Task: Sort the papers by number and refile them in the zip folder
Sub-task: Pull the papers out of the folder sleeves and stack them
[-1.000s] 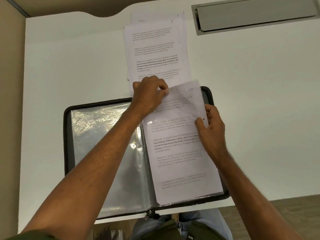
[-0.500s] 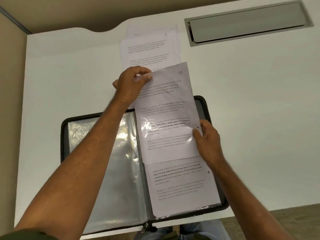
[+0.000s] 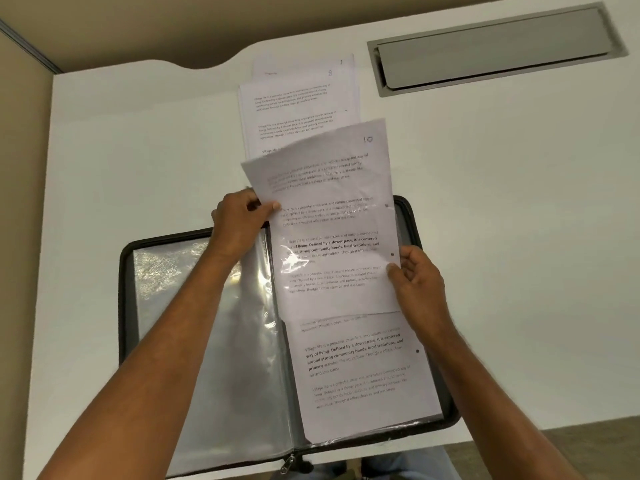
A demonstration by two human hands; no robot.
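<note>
A black zip folder (image 3: 124,306) lies open on the white table, its clear plastic sleeves spread flat. A printed sheet marked 10 (image 3: 332,188) sticks up out of the right-hand sleeve, with glare from the plastic over its lower half. My left hand (image 3: 239,223) pinches the sheet's left edge. My right hand (image 3: 419,282) grips the right edge of the sleeve, thumb resting on the sheet there. Another printed sheet (image 3: 363,368) lies in the sleeve below. A loose stack of numbered papers (image 3: 298,98) lies beyond the folder, one of them marked 8.
A grey metal cable hatch (image 3: 491,50) is set into the table (image 3: 519,237) at the back right. The table's near edge runs just under the folder, where the zip pull (image 3: 287,464) hangs. A beige wall stands to the left.
The sheet marked 10 has slid up out of the right sleeve. My left hand has shifted from its top corner down to its left edge. My right hand stays at the right edge.
</note>
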